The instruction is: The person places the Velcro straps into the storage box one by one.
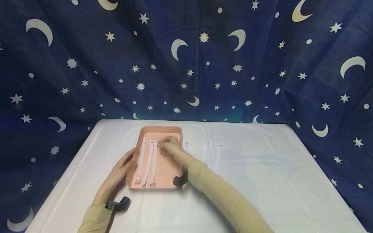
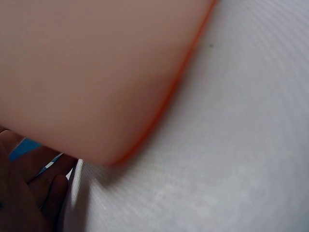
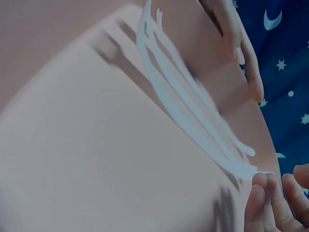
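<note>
A pink tray (image 1: 167, 171) lies on the table, holding three white cable ties (image 1: 148, 161) side by side lengthwise. My left hand (image 1: 120, 168) grips the tray's left wall; in the right wrist view its fingers (image 3: 236, 41) reach over the rim. My right hand (image 1: 172, 147) is over the tray and pinches the far end of the rightmost tie (image 1: 154, 161). The right wrist view shows the fingertips (image 3: 258, 181) against the ends of the ties (image 3: 193, 121), which look bowed. In the left wrist view, the tray's outer side (image 2: 96, 82) hides most of the left hand.
More white cable ties (image 1: 207, 152) lie on the white tablecloth (image 1: 276, 187) right of the tray, one partly behind my right hand. A dark blue curtain (image 1: 163, 42) with moons and stars hangs behind the table and along its sides.
</note>
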`<state>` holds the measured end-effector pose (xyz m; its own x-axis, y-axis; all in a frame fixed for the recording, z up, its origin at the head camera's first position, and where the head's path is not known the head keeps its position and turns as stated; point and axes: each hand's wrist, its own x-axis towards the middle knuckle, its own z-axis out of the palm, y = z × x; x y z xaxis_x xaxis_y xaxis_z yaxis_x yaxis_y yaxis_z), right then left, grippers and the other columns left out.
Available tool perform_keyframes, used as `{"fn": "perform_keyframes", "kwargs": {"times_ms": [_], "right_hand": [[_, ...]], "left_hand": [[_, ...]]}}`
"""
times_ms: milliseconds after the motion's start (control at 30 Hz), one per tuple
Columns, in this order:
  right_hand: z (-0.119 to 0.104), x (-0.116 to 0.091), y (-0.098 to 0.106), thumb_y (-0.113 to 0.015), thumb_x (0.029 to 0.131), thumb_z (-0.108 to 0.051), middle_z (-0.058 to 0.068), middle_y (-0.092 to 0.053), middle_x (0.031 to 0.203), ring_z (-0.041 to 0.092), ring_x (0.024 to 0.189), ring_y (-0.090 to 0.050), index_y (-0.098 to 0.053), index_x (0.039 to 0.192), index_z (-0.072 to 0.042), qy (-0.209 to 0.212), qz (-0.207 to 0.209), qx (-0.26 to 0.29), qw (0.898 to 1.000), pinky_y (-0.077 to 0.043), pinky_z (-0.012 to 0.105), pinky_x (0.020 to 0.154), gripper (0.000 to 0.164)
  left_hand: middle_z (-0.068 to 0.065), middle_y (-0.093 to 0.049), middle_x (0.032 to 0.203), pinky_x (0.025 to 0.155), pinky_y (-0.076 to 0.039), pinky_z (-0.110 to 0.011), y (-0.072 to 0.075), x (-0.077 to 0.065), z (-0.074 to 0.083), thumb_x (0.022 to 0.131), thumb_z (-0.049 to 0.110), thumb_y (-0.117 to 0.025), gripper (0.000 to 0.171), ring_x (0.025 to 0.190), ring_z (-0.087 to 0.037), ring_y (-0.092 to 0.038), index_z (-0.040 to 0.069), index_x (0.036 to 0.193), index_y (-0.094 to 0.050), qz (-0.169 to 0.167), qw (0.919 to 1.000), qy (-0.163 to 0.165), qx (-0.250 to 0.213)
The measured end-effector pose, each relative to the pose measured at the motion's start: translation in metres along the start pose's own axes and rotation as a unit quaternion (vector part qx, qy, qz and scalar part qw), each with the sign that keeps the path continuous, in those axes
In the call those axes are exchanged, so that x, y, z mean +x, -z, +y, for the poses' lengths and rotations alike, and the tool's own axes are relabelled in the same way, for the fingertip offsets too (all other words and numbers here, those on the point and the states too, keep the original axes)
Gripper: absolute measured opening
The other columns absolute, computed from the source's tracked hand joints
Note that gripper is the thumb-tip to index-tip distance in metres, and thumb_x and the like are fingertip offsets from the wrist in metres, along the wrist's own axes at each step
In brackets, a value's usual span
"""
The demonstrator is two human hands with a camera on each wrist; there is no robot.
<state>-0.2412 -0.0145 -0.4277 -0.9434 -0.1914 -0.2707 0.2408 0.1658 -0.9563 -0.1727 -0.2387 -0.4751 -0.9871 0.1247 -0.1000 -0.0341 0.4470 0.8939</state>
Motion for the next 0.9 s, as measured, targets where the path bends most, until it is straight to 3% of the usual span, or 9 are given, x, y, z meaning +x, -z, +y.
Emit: {"fn": "perform_keyframes", "kwargs": {"times_ms": [233,433,633,900], "right_hand": [[-0.007,-0.007,0.002,-0.064,0.087,-0.006,0.013,-0.070,0.098,0.019,0.075,-0.070,-0.068,0.102,0.001,0.029,-0.002,-0.008,1.000,-0.061,0.037,0.076,0.018],[-0.015,-0.018,0.006,-0.064,0.087,-0.003,0.021,-0.070,0.104,0.032,0.089,-0.072,-0.066,0.106,0.005,0.062,-0.032,-0.011,0.997,-0.058,0.044,0.088,0.021],[-0.015,-0.026,0.014,-0.064,0.087,-0.003,0.024,-0.069,0.105,0.037,0.093,-0.070,-0.066,0.106,0.006,0.089,-0.049,-0.025,0.995,-0.059,0.041,0.086,0.021],[-0.014,-0.038,0.028,-0.065,0.087,-0.007,0.018,-0.070,0.096,0.017,0.077,-0.071,-0.067,0.104,0.003,0.107,-0.046,-0.059,0.992,-0.061,0.037,0.077,0.019]], "left_hand": [[-0.019,-0.022,0.159,0.119,-0.015,-0.061,0.000,0.000,0.000,0.102,0.043,-0.042,0.059,0.148,-0.041,-0.014,0.020,0.153,-0.025,-0.001,1.0000,-0.001,0.002],[-0.018,-0.022,0.159,0.118,-0.015,-0.062,-0.001,-0.001,0.000,0.102,0.043,-0.042,0.059,0.148,-0.042,-0.014,0.020,0.153,-0.025,0.002,1.0000,0.001,0.005],[-0.018,-0.021,0.160,0.119,-0.015,-0.062,-0.001,-0.001,0.001,0.102,0.043,-0.041,0.059,0.148,-0.041,-0.013,0.021,0.153,-0.024,0.004,0.9999,0.004,0.009],[-0.019,-0.022,0.159,0.118,-0.015,-0.062,-0.001,-0.002,0.002,0.102,0.042,-0.042,0.058,0.148,-0.042,-0.014,0.019,0.153,-0.025,0.004,1.0000,-0.002,0.008]]}}
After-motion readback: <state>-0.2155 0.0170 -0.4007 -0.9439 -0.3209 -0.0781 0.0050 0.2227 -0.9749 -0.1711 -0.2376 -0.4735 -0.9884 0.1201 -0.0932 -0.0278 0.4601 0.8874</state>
